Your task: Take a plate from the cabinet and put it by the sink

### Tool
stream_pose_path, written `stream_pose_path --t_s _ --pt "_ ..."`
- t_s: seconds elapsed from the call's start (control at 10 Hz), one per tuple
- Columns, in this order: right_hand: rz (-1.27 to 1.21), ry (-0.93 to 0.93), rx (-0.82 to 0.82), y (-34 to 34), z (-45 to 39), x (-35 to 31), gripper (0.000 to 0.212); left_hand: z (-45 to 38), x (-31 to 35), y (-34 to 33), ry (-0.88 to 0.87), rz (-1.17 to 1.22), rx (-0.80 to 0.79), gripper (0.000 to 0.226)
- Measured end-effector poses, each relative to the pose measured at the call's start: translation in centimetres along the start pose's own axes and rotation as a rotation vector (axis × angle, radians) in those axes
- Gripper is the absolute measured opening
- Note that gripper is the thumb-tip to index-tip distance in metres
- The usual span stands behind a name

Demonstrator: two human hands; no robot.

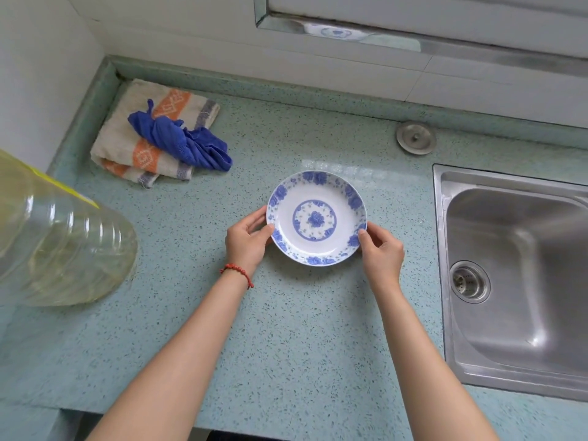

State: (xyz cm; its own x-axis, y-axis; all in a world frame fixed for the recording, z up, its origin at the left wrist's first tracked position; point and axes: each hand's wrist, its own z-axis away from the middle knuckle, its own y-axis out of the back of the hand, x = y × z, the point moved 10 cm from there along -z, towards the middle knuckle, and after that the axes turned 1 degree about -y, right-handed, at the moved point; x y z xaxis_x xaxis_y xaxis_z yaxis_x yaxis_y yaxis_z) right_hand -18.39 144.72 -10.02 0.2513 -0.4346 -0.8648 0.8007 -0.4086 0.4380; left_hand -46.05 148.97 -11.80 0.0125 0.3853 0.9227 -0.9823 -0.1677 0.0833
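A white plate (288, 218) with a blue flower pattern lies flat on the pale green speckled counter (302, 329), a little left of the steel sink (521, 281). My left hand (246, 241) grips the plate's left rim, thumb on top. My right hand (381, 249) holds the lower right rim the same way. Both forearms reach in from the bottom of the view. A red bead bracelet circles my left wrist. No cabinet is in view.
A folded beige and orange towel (140, 154) with a blue cloth (184, 143) on it lies at the back left. A large clear plastic bottle (54, 246) stands at the left. A metal sink plug (416, 137) rests near the back wall.
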Motion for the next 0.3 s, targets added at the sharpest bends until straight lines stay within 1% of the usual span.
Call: stream_pose_path --t_s 0.1,0.2,0.3 --pt "0.032 0.009 0.008 0.2 0.3 -0.2 0.027 0.3 0.9 0.4 -0.093 -0.128 0.057 0.038" --pt "0.115 0.035 -0.005 0.5 1.1 -1.2 0.032 1.7 2.8 1.1 -0.235 -0.347 0.114 0.031" --pt "0.210 0.118 0.024 1.5 2.9 -1.8 0.035 3.9 3.5 1.3 -0.419 -0.546 0.084 0.030"
